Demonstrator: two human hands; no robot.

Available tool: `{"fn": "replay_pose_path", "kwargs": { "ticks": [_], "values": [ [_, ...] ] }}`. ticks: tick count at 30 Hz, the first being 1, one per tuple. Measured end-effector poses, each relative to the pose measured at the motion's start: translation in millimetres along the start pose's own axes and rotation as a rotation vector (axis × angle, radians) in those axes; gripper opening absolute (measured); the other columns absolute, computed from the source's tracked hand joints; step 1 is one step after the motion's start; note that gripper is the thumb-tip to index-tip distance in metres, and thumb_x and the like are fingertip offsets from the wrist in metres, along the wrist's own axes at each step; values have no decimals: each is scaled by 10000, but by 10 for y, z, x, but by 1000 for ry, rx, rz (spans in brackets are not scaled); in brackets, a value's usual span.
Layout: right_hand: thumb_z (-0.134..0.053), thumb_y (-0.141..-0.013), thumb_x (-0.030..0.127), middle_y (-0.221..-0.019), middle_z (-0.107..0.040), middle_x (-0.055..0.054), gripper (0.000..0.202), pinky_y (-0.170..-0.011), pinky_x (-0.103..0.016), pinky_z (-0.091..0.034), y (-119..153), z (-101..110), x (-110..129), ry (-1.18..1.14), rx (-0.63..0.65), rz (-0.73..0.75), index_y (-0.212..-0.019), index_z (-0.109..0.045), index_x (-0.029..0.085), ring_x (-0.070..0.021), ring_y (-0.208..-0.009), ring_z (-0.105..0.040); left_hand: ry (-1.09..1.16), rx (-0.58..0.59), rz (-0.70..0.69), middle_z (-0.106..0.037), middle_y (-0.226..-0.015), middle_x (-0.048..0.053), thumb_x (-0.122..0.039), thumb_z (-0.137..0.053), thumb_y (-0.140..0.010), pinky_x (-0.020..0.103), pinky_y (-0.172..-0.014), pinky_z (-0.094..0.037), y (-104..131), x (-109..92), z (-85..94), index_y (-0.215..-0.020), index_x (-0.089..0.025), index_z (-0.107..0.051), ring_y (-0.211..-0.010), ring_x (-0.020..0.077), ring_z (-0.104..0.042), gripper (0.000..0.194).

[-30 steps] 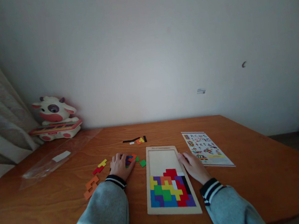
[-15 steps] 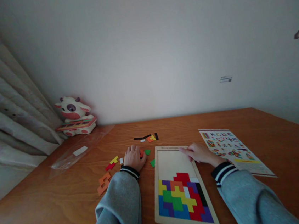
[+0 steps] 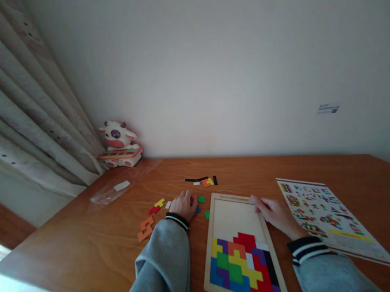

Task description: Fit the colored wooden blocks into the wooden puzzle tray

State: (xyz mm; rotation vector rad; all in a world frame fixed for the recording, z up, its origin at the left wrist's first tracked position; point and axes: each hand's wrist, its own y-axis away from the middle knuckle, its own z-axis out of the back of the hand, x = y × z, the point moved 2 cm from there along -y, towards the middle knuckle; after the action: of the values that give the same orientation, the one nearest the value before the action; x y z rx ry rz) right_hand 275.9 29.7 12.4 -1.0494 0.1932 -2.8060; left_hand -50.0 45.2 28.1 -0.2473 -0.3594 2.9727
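A wooden puzzle board [image 3: 236,217] lies in front of me, its lower half packed with coloured block pieces and its upper part bare. My right hand [image 3: 277,215] is at the board's upper right edge, thumb on the frame and the other fingers partly hidden. Left of the board, my left hand [image 3: 183,205] is down on the table with curled fingers. A red piece [image 3: 194,198] and a blue piece [image 3: 198,209] show at its fingertips; what lies under the fingers is hidden. Two green pieces [image 3: 201,199] sit between that hand and the board.
Orange pieces [image 3: 146,228], a red-and-yellow pair [image 3: 156,206] and a white piece [image 3: 168,205] lie to the left. Further back are black strips [image 3: 196,179]. A printed sheet [image 3: 331,215] lies right, plastic wrap [image 3: 111,192] and a cow toy [image 3: 120,144] back left.
The view has swung left, shifting everything rightward. My right index finger no longer points across the bare part of the board; that hand is now at the edge. A blue piece shows beside my left hand.
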Motion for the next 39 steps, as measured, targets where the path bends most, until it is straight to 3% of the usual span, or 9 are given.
{"fn": "replay_pose_path", "kwargs": {
  "ticks": [4,11,16,22,24,27,30,34,39],
  "values": [
    [-304,-924,659,-497,-598,-14,634,-564,-294,-386,6,-2,-23,-11,12,-14,-669,-665,205,-202,-546,-600,-4,9,4,-671,-921,74,-357,-381,-994,301,-727,-469,21,-4,0,-916,-196,-584,-857,214,-666,271],
    [-290,-922,679,-479,-584,-9,646,-571,-297,-398,17,8,-39,-32,-19,-18,-681,-659,207,-200,-533,-603,14,13,-64,-669,-954,104,-408,-346,-1018,328,-876,-457,21,6,-5,-859,-181,-637,-962,220,-627,401],
    [-307,-914,691,-479,-590,-9,635,-547,-294,-403,22,9,-36,-81,-8,-38,-694,-660,210,-190,-501,-589,64,18,-25,-682,-858,60,-449,-376,-1011,274,-732,-458,32,0,-2,-857,-200,-594,-818,194,-649,365],
    [-326,-918,677,-481,-579,-10,617,-558,-297,-414,26,8,-45,-114,-17,-33,-700,-658,205,-187,-502,-578,147,-11,16,-643,-738,34,-354,-93,-1056,248,-639,-412,143,2,33,-865,-204,-535,-685,154,-635,504],
    [-333,-916,676,-482,-579,-10,613,-559,-297,-418,26,8,-57,-114,-17,-37,-702,-660,203,-188,-505,-579,162,2,-34,-624,-710,33,-421,-158,-1046,260,-643,-411,167,0,32,-841,-203,-537,-684,170,-629,483],
    [-336,-919,670,-485,-574,-6,604,-567,-296,-420,32,11,-68,-102,-15,-38,-700,-653,205,-188,-513,-579,183,44,-177,-637,-780,45,-569,-441,-940,281,-709,-437,177,-16,14,-829,-203,-563,-773,201,-623,401],
    [-332,-923,665,-494,-572,-2,598,-586,-299,-425,38,4,-80,-97,-6,-29,-699,-647,209,-189,-520,-581,173,47,-269,-646,-932,64,-521,-535,-901,313,-841,-440,171,-31,-3,-932,-205,-598,-921,221,-595,324],
    [-332,-917,668,-491,-572,-4,604,-591,-303,-431,24,-28,-118,-68,-4,-15,-704,-659,207,-196,-526,-585,108,-20,-171,-611,-1037,105,-345,-380,-988,398,-905,-409,173,-16,-11,-1048,-195,-602,-999,254,-545,275],
    [-334,-919,663,-493,-579,-6,598,-589,-301,-429,19,-32,-111,-49,-9,-5,-713,-665,208,-200,-534,-593,108,-34,-123,-589,-1210,112,-462,-488,-937,462,-946,-387,190,-10,-22,-1216,-230,-576,-1125,301,-510,373]
  ]
}}
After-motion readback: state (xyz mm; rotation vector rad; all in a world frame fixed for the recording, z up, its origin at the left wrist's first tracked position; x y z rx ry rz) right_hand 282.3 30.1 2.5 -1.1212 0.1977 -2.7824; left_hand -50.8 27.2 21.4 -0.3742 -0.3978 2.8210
